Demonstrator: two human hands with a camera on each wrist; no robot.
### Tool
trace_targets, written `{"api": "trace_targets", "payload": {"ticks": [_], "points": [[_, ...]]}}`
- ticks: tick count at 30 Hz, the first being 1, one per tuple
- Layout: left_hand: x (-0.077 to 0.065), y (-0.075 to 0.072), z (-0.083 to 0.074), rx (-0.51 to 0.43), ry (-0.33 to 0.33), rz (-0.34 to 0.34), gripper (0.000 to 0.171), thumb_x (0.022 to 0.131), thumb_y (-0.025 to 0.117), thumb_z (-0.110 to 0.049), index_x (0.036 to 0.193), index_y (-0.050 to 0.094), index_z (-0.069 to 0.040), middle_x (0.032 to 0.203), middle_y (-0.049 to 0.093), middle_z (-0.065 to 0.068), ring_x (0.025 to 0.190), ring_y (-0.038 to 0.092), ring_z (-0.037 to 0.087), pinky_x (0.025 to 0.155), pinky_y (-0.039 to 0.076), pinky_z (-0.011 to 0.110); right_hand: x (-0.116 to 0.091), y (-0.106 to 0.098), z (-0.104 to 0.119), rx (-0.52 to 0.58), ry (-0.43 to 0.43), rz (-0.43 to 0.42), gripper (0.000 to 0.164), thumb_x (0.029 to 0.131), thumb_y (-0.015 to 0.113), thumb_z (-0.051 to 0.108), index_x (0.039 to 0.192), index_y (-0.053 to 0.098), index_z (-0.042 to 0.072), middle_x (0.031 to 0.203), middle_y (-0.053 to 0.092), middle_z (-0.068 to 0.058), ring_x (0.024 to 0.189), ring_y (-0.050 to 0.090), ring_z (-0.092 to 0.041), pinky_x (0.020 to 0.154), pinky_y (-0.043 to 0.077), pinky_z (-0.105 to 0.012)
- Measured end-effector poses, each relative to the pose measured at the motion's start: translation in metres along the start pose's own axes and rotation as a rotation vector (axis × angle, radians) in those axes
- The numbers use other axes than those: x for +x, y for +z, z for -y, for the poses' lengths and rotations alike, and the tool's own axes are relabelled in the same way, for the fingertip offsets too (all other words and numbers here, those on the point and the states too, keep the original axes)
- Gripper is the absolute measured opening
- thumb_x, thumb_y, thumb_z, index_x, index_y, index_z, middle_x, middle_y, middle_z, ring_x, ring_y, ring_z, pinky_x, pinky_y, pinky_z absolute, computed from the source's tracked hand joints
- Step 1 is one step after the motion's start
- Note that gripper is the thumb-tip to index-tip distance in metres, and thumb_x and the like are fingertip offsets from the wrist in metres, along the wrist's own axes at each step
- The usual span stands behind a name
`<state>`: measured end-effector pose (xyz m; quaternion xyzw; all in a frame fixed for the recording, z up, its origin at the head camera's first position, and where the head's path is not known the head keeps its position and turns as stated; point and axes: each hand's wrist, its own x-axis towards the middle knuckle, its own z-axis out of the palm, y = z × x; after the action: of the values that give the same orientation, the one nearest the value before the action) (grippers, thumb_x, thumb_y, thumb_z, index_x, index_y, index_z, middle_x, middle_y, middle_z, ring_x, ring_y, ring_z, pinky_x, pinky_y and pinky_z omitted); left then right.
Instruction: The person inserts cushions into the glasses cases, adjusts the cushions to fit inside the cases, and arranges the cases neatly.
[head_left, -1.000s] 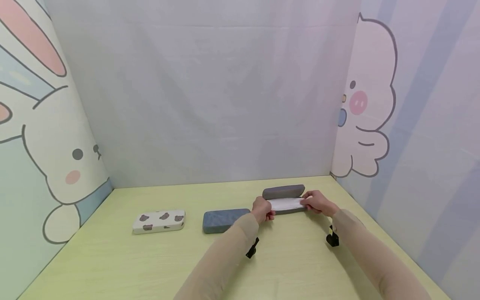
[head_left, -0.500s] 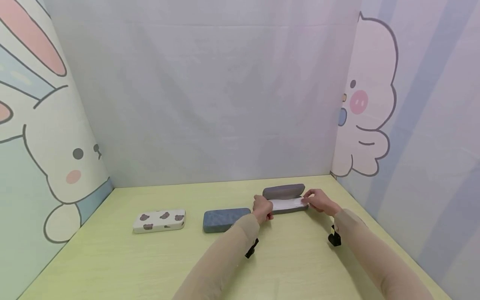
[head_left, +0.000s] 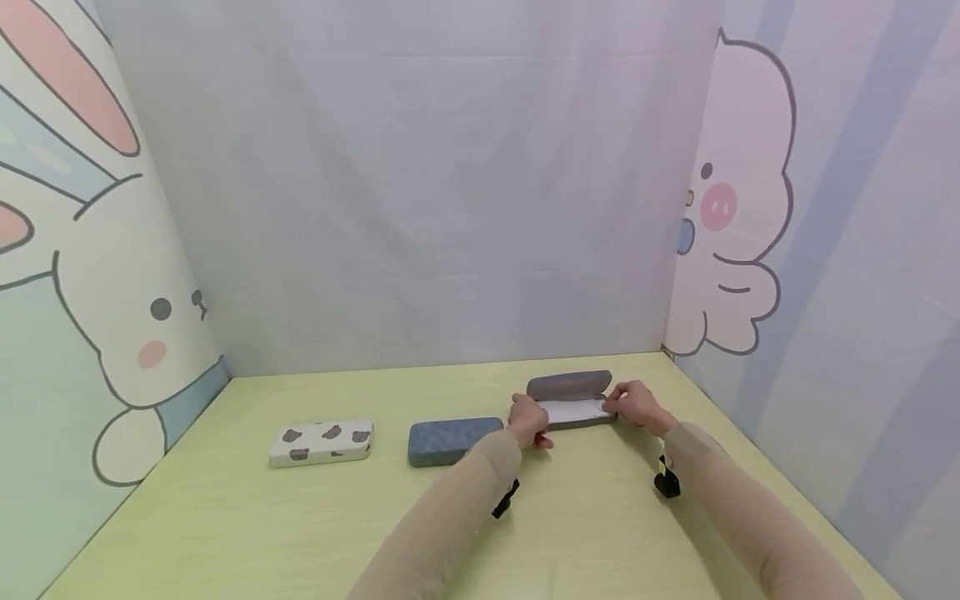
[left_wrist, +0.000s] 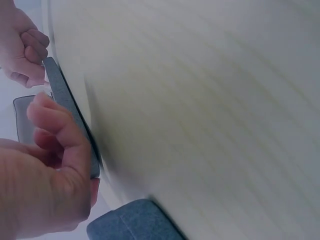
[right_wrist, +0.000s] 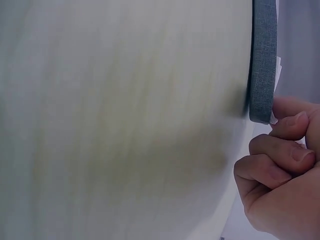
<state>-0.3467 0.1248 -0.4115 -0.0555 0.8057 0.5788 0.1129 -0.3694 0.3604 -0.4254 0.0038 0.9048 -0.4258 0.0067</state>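
Observation:
An open grey glasses case (head_left: 570,386) lies at the back right, its lid raised at the far side. A white cloth (head_left: 567,411) is spread flat inside its lower half. At the case's left end is my left hand (head_left: 528,421), fingers bent; in the left wrist view, fingertips (left_wrist: 95,190) meet the end of the case, and what lies between thumb and forefinger is hidden. My right hand (head_left: 639,405) is at the right end, pinching the cloth's corner. The right wrist view shows a bit of white cloth (right_wrist: 274,119) at the fingertips beside the case wall (right_wrist: 263,75).
To the left lie a closed blue glasses case (head_left: 446,443) and a closed white case with brown bear prints (head_left: 322,442). All stand on a pale yellow-green table (head_left: 300,533). A grey curtain (head_left: 405,208) rises behind, with cartoon-printed side walls.
The cloth has settled lower and flatter into the case, showing more of the rim. Lower fingers of my left hand have spread out slightly. My right hand has barely moved.

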Motion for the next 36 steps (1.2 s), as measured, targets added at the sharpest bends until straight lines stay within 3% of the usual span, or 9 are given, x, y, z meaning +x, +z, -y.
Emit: {"api": "trace_targets", "payload": {"ticks": [12,24,27,30,36], "points": [[0.0,0.001,0.002,0.03,0.002,-0.006,0.073,0.084,0.052,0.014,0.147,0.016,0.007,0.049,0.043,0.005,0.03,0.046,0.015,0.032,0.047,0.023,0.0,0.004,0.002,-0.127,-0.063,-0.072,0.017,0.082,0.071,0.016,0.073,0.064,0.003,0.07,0.057,0.002,0.06,0.047,-0.012,0.051,0.04,-0.024],[0.001,0.0,0.003,0.001,0.001,0.007,0.069,0.087,0.049,0.011,0.147,0.014,0.004,0.049,0.043,0.005,0.031,0.047,0.017,0.033,0.049,0.026,-0.003,-0.003,0.0,-0.104,-0.055,-0.008,0.023,0.089,0.067,0.022,0.082,0.054,0.004,0.061,0.043,0.006,0.053,0.039,-0.008,0.047,0.035,-0.022],[0.001,-0.002,0.003,0.001,-0.004,0.018,0.074,0.087,0.047,0.01,0.149,0.008,0.003,0.049,0.044,0.005,0.031,0.047,0.018,0.034,0.05,0.027,-0.002,-0.008,-0.002,-0.08,-0.015,0.022,0.025,0.092,0.064,0.026,0.089,0.052,0.004,0.058,0.04,0.006,0.048,0.035,-0.007,0.044,0.034,-0.021],[-0.001,-0.005,0.002,0.006,-0.017,0.037,0.082,0.086,0.049,0.006,0.152,0.0,0.001,0.051,0.043,0.004,0.032,0.046,0.017,0.037,0.052,0.028,-0.004,-0.014,-0.003,-0.043,0.004,0.07,0.032,0.094,0.061,0.029,0.104,0.05,0.0,0.061,0.047,0.002,0.047,0.039,-0.008,0.044,0.036,-0.022],[-0.009,-0.013,-0.002,0.019,-0.014,0.108,0.103,0.079,0.065,0.006,0.153,-0.004,-0.01,0.057,0.043,0.005,0.037,0.047,0.017,0.049,0.058,0.031,-0.009,-0.023,-0.002,0.009,-0.002,0.245,0.07,0.094,0.063,0.033,0.144,0.025,0.003,0.08,0.062,-0.01,0.052,0.052,-0.013,0.05,0.046,-0.026]]}}
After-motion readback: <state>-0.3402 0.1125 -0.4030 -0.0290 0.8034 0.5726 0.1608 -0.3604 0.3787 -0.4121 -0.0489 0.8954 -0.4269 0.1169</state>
